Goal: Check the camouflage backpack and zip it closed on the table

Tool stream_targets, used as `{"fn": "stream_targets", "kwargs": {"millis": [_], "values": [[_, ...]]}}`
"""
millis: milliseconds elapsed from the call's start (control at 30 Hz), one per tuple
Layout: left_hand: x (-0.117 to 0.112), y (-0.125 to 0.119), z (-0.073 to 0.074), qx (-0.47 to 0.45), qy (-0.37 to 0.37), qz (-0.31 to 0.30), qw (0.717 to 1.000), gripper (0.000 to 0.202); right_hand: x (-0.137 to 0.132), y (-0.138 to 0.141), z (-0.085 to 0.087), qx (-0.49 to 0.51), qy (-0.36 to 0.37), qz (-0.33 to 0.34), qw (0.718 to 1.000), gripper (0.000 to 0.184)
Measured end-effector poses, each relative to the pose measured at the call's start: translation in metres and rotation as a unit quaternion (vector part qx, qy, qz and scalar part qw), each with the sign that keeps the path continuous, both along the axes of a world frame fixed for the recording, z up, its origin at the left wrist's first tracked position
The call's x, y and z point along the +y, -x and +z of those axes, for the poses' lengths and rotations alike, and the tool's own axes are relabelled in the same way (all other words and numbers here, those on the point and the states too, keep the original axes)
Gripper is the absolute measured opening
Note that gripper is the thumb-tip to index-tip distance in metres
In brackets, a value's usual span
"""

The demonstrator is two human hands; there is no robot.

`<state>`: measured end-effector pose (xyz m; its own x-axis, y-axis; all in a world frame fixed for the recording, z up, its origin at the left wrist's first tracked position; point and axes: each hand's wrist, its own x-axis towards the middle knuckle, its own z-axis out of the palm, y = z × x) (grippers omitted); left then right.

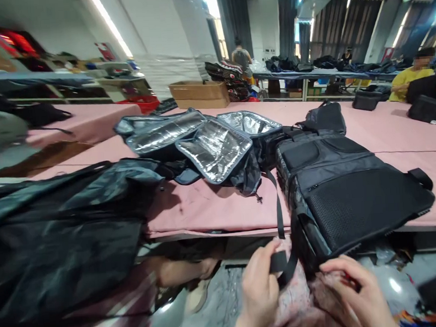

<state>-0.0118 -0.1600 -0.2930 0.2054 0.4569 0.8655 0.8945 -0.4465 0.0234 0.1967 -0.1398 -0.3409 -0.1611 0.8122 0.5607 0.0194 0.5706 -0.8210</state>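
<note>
A black webbing strap (282, 268) is gripped in my left hand (259, 282), its fingers closed around it near the table's front edge. The strap hangs from a black backpack (343, 189) that lies on the table with its padded mesh back facing up. Beside the backpack's lower corner is my right hand (355, 286), fingers curled together. A small reddish-orange bit shows between those fingers, but what they hold is too hidden to name. Left of the backpack lie several dark bags with silver foil lining (217, 148), their flaps open.
Dark camouflage-patterned bags (66, 234) fill the left, by a seated person's leg (181, 274). Pink cloth covers the table (214, 211). A cardboard box (199, 95) stands at its far end. A person in yellow (411, 77) works at the far right.
</note>
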Motion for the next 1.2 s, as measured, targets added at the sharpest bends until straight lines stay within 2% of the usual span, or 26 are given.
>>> {"fn": "stream_targets", "kwargs": {"millis": [67,133,233,300,367,467,500,533,600,667,800,933,1100,1200], "values": [[-0.002,-0.025,-0.002,0.025,0.011,-0.022,0.999,0.040,-0.008,0.017,0.012,0.027,0.085,0.055,0.995,0.018],[-0.008,-0.040,-0.004,0.019,0.027,-0.032,0.999,0.034,-0.010,0.027,0.023,0.053,0.132,0.085,0.986,0.018],[-0.019,-0.044,0.000,-0.071,0.147,-0.087,0.983,0.035,-0.009,0.028,0.034,0.085,0.150,0.089,0.981,0.026],[-0.025,-0.042,0.005,-0.191,0.250,-0.141,0.939,0.032,-0.009,0.025,0.036,0.069,0.146,0.100,0.982,0.028],[-0.028,-0.041,0.010,-0.329,0.322,-0.155,0.874,0.022,-0.011,0.022,0.036,0.041,0.130,0.103,0.985,0.029],[-0.029,-0.043,0.012,-0.492,0.381,-0.126,0.772,0.026,-0.014,0.018,0.036,0.041,0.069,0.074,0.994,0.013],[-0.028,-0.044,0.011,-0.528,0.385,-0.118,0.748,0.029,-0.015,0.017,0.036,0.042,0.036,0.054,0.997,0.017],[-0.027,-0.044,0.010,-0.553,0.377,-0.112,0.735,0.031,-0.015,0.015,0.035,0.036,-0.005,0.033,0.999,0.023],[-0.026,-0.044,0.008,-0.569,0.349,-0.100,0.738,0.034,-0.015,0.011,0.034,0.009,-0.085,-0.014,0.996,0.025],[-0.026,-0.044,0.007,-0.555,0.326,-0.089,0.761,0.033,-0.013,0.008,0.033,-0.013,-0.136,-0.036,0.990,0.021],[-0.027,-0.046,0.009,-0.517,0.313,-0.088,0.792,0.028,-0.010,0.007,0.032,-0.032,-0.185,-0.043,0.981,0.019],[-0.030,-0.048,0.010,-0.504,0.302,-0.087,0.804,0.027,-0.008,0.008,0.031,-0.059,-0.224,-0.073,0.970,0.017],[-0.029,-0.048,0.008,-0.535,0.311,-0.068,0.782,0.029,-0.007,0.007,0.029,-0.019,-0.207,-0.067,0.976,0.015],[-0.028,-0.050,0.008,-0.556,0.326,-0.082,0.760,0.032,-0.007,0.007,0.029,0.000,-0.189,-0.061,0.980,0.017]]}}
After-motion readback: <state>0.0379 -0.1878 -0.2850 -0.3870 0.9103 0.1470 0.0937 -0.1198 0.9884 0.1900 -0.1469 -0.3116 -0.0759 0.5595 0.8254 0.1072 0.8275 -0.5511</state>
